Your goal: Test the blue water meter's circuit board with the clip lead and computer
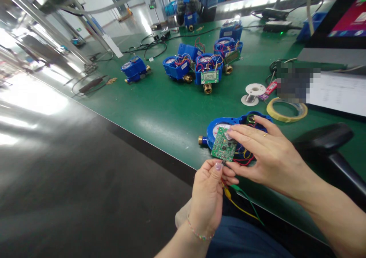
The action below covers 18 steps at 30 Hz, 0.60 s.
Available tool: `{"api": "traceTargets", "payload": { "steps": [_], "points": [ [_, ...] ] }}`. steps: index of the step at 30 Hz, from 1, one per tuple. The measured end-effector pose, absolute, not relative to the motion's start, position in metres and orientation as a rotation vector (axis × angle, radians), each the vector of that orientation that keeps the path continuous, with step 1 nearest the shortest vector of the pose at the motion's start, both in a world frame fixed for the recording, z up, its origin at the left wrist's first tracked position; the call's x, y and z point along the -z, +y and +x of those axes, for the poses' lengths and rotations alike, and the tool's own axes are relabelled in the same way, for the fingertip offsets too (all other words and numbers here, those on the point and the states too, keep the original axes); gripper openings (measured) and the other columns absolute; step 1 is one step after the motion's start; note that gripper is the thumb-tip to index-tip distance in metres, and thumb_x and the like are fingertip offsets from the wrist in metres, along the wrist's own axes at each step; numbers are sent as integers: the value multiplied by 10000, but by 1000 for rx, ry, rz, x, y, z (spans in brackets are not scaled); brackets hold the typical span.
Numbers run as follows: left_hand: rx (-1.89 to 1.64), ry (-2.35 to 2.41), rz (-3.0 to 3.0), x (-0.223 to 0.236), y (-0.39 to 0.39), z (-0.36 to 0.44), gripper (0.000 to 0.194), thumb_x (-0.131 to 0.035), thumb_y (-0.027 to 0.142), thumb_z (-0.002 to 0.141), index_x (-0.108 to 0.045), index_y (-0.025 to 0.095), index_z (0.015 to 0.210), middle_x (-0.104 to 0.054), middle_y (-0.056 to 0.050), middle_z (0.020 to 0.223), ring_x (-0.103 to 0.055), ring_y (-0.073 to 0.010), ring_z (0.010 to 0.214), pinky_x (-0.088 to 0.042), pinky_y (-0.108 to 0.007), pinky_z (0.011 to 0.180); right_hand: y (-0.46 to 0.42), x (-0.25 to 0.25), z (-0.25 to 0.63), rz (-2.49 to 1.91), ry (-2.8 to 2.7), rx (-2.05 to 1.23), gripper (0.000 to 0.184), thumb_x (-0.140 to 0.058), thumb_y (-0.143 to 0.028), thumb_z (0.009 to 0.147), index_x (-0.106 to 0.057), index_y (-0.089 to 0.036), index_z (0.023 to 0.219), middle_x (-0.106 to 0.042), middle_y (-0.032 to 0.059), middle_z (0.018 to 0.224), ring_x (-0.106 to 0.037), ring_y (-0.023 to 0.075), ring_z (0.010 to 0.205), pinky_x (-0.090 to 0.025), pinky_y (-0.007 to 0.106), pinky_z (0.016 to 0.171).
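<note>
A green circuit board (pixel 223 145) is tilted over a blue water meter (pixel 215 123) with a brass fitting on its left. Between thumb and fingers, my left hand (pixel 208 181) pinches a small black connector (pixel 223 162) at the board's lower edge. Yellow and green leads (pixel 240 206) hang below these fingers. My right hand (pixel 271 155) is closed on the board, fingers at its upper right and thumb by the connector. Behind that hand, red and yellow wires (pixel 243 159) run out of the meter, and part of its housing is hidden.
Several blue meters (pixel 175 68) stand farther back, one with a lit display board (pixel 209 77). A solder spool (pixel 253 94), yellow tape roll (pixel 286 110) and black handheld scanner (pixel 326 137) lie to the right. Across the bench, a person's gloved hands (pixel 188 7) hold another meter.
</note>
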<state>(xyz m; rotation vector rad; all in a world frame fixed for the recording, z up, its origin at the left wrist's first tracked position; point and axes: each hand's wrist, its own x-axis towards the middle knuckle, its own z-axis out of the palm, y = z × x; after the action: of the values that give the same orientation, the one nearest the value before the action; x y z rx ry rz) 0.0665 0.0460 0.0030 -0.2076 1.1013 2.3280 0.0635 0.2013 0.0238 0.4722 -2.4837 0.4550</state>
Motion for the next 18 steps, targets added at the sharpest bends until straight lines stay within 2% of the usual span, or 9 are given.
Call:
{"api": "traceTargets", "payload": {
  "steps": [5,18],
  "points": [
    [-2292,1249,-147,-1,42,66,150,-620,173,824,-519,96,902,-634,-77,721,-616,-137,621,-486,-172,610,202,-23,64,473,-2482,-440,376,-598,-281,811,-552,-55,1108,-574,142,1137,-553,253,1038,-295,498,1035],
    [-2204,1420,-85,-4,47,60,157,-532,247,865,-493,98,830,-608,-59,661,-549,-95,472,-403,-136,472,202,-24,64,483,-2465,-412,357,-585,-291,829,-555,-64,1103,-579,145,1131,-563,260,1024,-310,504,1016]
  ]
}}
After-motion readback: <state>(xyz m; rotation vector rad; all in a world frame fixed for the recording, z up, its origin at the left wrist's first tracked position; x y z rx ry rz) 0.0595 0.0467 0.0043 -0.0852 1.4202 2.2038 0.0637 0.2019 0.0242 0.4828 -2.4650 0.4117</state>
